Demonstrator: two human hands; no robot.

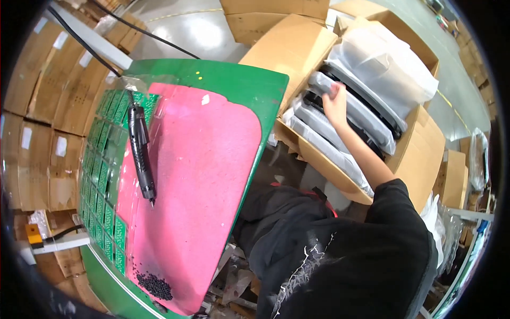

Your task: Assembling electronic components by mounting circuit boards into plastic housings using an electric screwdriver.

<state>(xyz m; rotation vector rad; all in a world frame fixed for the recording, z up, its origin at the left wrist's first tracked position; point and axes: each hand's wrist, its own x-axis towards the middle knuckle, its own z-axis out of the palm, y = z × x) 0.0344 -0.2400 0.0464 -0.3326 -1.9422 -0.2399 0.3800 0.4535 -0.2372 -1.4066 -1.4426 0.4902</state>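
pink foam mat [202,175] covers most of the green worktable [234,80], w/ green edge showing round it. black electric screwdriver [140,151] hangs on its cable over the mat's left side, tip down, just above the pink. rows of small green circuit boards [101,175] run along the table's left edge, beside the mat. little heap of black screws [154,286] sits on the mat's near corner. room: grey concrete floor [186,26] past the table, stacked cardboard cartons [42,106] along the left, more cartons at the right.

right hand [336,102] reaches out to an open cardboard box [425,154] right of the table, fingers curled loosely onto a black part wrapped in clear plastic [355,109], touching it; can't tell if it's actually gripped. several such bagged parts stand on edge in the box, side by side. left hand not seen. black sleeve [393,212] and dark clothing fill the lower right.
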